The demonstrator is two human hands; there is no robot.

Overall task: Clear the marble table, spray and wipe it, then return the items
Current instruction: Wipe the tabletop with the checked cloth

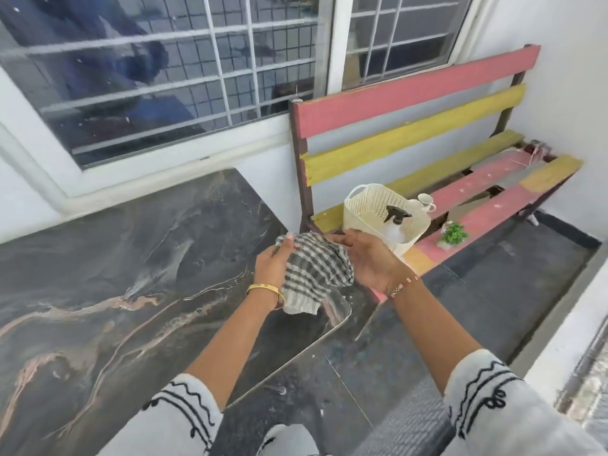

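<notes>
A grey-and-white checked cloth point(312, 271) hangs bunched above the right corner of the dark marble table point(131, 274). My left hand point(273, 268) grips its left side and my right hand point(365, 261) holds its right side. On the bench to the right stands a cream plastic basket point(368, 205) with a black-topped spray bottle point(396, 217) inside. A small white cup point(426, 200) sits just behind the basket and a little green plant point(454, 235) stands at the bench's front edge.
A pink-and-yellow slatted bench point(460, 153) stands against the wall to the right of the table. A barred window point(164, 77) runs behind the table. Dark tiled floor point(477, 297) lies between bench and me, with a white ledge point(559, 340) at the right.
</notes>
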